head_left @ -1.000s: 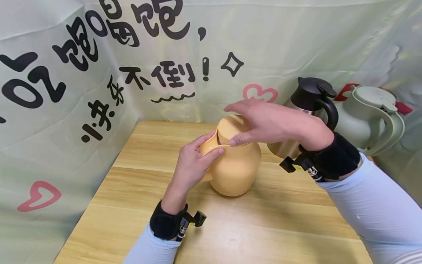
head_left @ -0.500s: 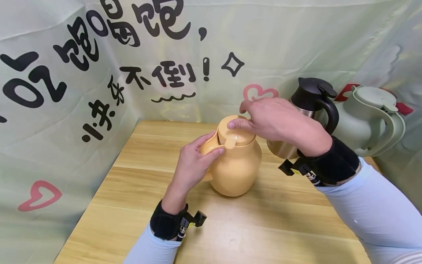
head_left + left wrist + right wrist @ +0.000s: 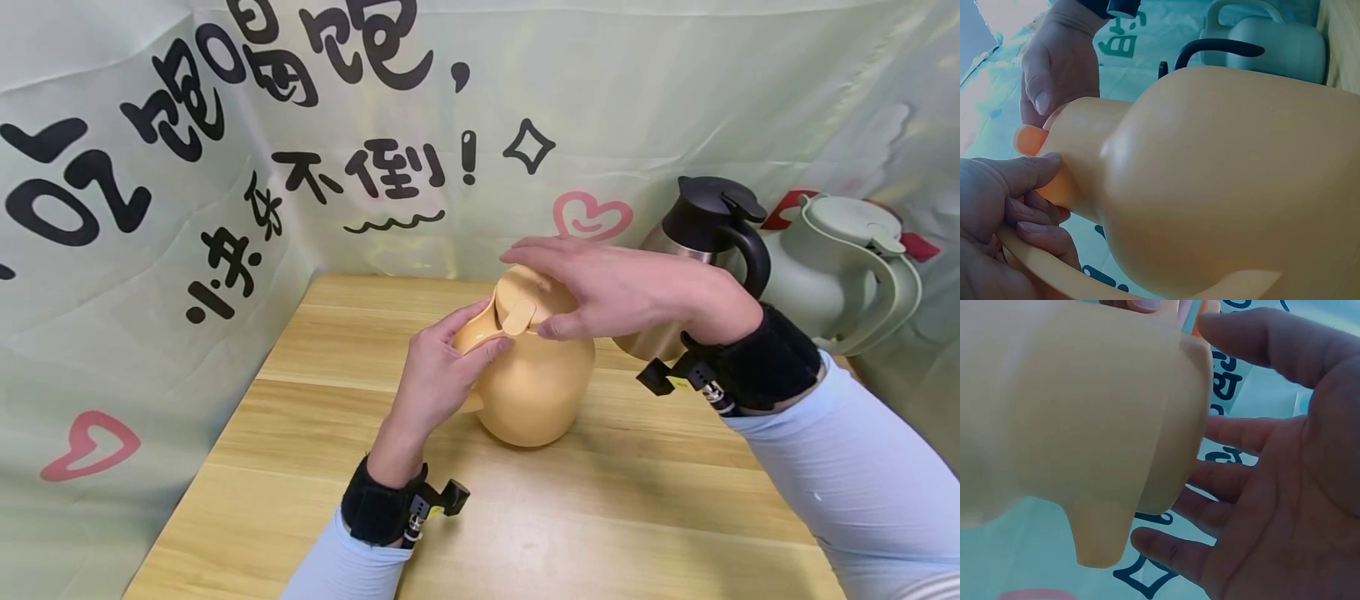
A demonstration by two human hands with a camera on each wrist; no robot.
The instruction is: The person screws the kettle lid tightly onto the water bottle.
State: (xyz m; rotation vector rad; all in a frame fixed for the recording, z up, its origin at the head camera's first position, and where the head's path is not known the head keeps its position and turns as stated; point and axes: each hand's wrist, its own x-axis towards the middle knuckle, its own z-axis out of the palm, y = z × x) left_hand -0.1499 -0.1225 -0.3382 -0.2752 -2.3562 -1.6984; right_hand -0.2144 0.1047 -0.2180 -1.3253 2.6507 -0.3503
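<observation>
A pale orange thermos jug point(image 3: 536, 392) stands upright on the wooden table, with its handle to the left. My left hand point(image 3: 438, 362) grips the top of that handle, thumb lying toward the jug's neck. The round lid point(image 3: 525, 287) sits in the neck, its small tab point(image 3: 519, 318) pointing near the handle. Over the lid's right side stretches my right hand point(image 3: 607, 283), fingers long and spread. In the right wrist view its thumb point(image 3: 1254, 337) reaches the lid's edge, while the other fingertips are partly hidden behind the lid; the palm is apart from it.
To the right stand a steel thermos jug point(image 3: 690, 225) with a black top and a pale green jug point(image 3: 817, 258), both partly behind the right arm. A printed cloth point(image 3: 360, 67) hangs behind and left of the table point(image 3: 315, 467).
Half a second ago my right hand had drawn back with fingers bent; now it stretches left over the lid again. The lid's tab has shifted slightly left toward the handle. My left hand stays put.
</observation>
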